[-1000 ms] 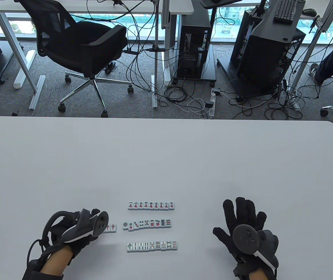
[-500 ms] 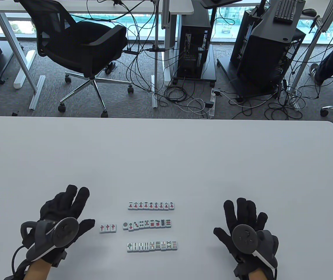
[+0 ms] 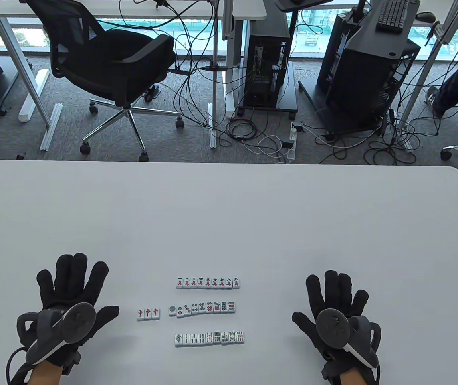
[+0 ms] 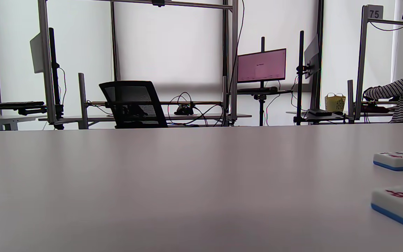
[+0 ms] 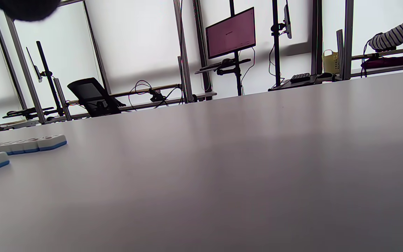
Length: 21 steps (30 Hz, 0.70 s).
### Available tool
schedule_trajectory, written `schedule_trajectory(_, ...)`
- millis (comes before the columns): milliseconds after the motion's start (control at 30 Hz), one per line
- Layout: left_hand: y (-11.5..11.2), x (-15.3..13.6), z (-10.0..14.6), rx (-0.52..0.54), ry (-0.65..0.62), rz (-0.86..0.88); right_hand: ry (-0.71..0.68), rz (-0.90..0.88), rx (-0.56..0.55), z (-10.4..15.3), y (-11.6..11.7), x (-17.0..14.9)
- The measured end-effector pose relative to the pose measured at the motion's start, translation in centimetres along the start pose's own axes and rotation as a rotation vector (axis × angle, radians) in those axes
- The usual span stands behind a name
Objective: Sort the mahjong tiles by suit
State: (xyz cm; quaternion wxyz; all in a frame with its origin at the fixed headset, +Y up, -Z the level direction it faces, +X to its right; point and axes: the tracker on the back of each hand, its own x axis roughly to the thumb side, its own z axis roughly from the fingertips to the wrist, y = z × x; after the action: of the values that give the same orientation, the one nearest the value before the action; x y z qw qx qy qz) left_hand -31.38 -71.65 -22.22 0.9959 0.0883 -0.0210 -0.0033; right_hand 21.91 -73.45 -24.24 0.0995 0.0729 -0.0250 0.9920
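Black-gloved left hand [image 3: 68, 296] now flat, leftward.

The mahjong tiles [image 3: 207, 311] are white-faced with blue backs, marked in red, green and dark blue. Both gloves [image 3: 72, 288] are black on a pale grey table [image 3: 229, 208].

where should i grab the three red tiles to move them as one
Pinch the red tiles at the two short ends, coming from above with the left hand. They lie flat, side by side and touching, so squeezing the ends likely keeps them together; both ends are free.
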Motion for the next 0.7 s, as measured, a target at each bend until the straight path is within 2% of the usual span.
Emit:
schedule_trajectory(133,-0.09,0.2,-0.04,-0.034,-0.004,-0.018,0.005,-0.002,-0.001,-0.05,0.02,-0.04)
schedule_trajectory(700,0.04,0.06,0.03,-0.034,0.039,-0.032,0.015,0.031,-0.019,-0.11,0.11,-0.01)
